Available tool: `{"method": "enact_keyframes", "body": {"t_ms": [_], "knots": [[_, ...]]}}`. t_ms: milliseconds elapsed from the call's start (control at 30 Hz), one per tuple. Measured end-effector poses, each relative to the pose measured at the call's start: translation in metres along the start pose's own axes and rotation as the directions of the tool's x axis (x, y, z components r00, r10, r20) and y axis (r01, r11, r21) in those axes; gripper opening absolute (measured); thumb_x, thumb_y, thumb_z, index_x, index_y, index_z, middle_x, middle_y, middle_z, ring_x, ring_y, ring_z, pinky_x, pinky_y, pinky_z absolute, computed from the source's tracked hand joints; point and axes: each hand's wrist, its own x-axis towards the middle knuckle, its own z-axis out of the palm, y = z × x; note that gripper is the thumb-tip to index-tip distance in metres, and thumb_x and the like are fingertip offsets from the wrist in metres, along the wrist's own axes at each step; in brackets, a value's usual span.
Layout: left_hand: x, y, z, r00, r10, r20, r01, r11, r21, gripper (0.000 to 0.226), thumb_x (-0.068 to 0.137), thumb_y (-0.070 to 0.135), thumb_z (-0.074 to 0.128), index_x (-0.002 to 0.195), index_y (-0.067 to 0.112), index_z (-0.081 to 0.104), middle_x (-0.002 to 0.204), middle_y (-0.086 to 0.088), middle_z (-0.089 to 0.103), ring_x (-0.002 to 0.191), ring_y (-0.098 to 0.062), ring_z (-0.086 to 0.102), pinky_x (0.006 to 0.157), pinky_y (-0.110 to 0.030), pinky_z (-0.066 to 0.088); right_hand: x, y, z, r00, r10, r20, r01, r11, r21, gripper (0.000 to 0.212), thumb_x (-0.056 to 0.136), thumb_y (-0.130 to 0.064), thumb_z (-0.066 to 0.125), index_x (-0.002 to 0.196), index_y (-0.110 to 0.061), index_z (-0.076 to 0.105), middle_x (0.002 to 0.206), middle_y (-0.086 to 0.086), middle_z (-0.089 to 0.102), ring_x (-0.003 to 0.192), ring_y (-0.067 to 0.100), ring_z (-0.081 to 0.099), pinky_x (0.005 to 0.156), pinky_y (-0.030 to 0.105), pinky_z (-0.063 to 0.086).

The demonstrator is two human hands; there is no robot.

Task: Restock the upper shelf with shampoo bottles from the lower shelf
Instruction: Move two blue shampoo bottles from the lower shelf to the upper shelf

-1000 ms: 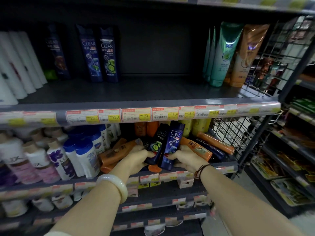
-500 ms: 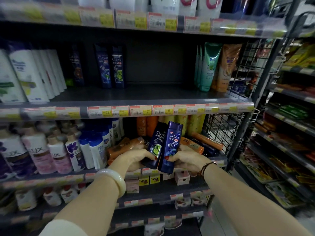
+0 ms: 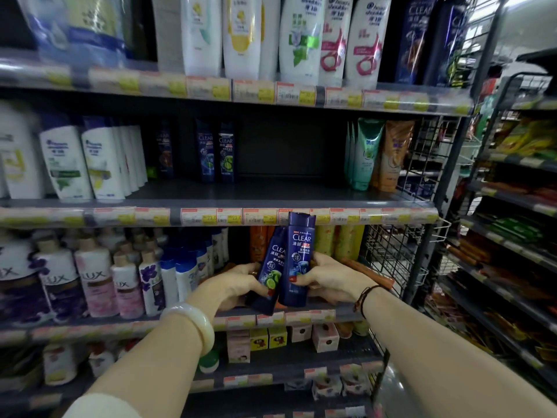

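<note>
My left hand [image 3: 233, 286] grips a dark blue Clear shampoo bottle with a green lime picture [image 3: 269, 274], tilted to the right. My right hand [image 3: 327, 280] holds a second dark blue Clear bottle [image 3: 300, 257] upright; its cap reaches the price strip of the upper shelf [image 3: 271, 196]. Both bottles are held in front of the lower shelf [image 3: 325, 315], side by side and touching. At the back of the upper shelf stand three more Clear bottles [image 3: 215, 152], with a wide bare stretch to their right.
White shampoo bottles [image 3: 84, 161] fill the upper shelf's left end, green and orange tubes [image 3: 379, 152] its right. Lux bottles [image 3: 93, 282] crowd the lower shelf's left. Orange tubes [image 3: 366, 271] lie behind my right hand. A wire rack [image 3: 422, 164] borders the right side.
Both hands have lifted the two Clear bottles off the lower shelf and raised them toward the upper shelf's edge. The camera has tilted up, so the top shelf now shows.
</note>
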Motion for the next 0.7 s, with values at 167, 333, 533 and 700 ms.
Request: {"method": "enact_keyframes", "body": {"t_ms": [167, 333, 533, 700], "knots": [[-0.015, 0.002, -0.001, 1.0, 0.022, 0.007, -0.022, 0.999, -0.023, 0.064, 0.072, -0.02, 0.059, 0.123, 0.018, 0.047, 0.117, -0.009, 0.062, 0.112, -0.029, 0.056, 0.083, -0.041, 0.051, -0.004, -0.002, 0.004, 1.0, -0.001, 0.015, 0.002, 1.0, -0.019, 0.067, 0.074, 0.013, 0.064, 0.13, -0.017, 0.043, 0.126, 0.011, 0.061, 0.117, 0.032, 0.057, 0.102, 0.055, 0.044], [-0.022, 0.023, -0.002, 0.997, 0.072, -0.041, -0.074, 0.996, -0.045, 0.073, 0.072, -0.021, 0.06, 0.126, 0.024, 0.041, 0.113, -0.008, 0.064, 0.105, -0.025, 0.059, 0.081, -0.039, 0.053, -0.011, -0.01, 0.009, 0.998, -0.069, -0.011, 0.068, 0.996, -0.066, 0.065, 0.074, 0.013, 0.064, 0.127, -0.019, 0.045, 0.124, 0.008, 0.062, 0.116, 0.029, 0.057, 0.098, 0.051, 0.047], [-0.024, 0.057, -0.016, 0.983, 0.157, -0.09, -0.157, 0.988, 0.01, 0.088, 0.065, -0.017, 0.067, 0.135, 0.027, 0.039, 0.119, -0.007, 0.065, 0.111, -0.029, 0.06, 0.091, -0.048, 0.052, -0.017, -0.042, 0.008, 0.983, -0.179, -0.038, 0.176, 0.981, -0.078, 0.058, 0.076, 0.014, 0.062, 0.122, -0.018, 0.049, 0.122, 0.008, 0.063, 0.115, 0.028, 0.058, 0.099, 0.049, 0.048], [-0.031, 0.092, -0.029, 0.944, 0.284, -0.171, -0.275, 0.959, 0.073, 0.073, 0.068, -0.016, 0.067, 0.126, 0.023, 0.044, 0.119, -0.006, 0.062, 0.112, -0.026, 0.058, 0.084, -0.042, 0.052, -0.011, -0.082, 0.008, 0.959, -0.268, -0.097, 0.254, 0.957, -0.137, 0.055, 0.073, 0.011, 0.067, 0.115, -0.02, 0.05, 0.12, 0.006, 0.063, 0.115, 0.025, 0.057, 0.103, 0.047, 0.045]]}}
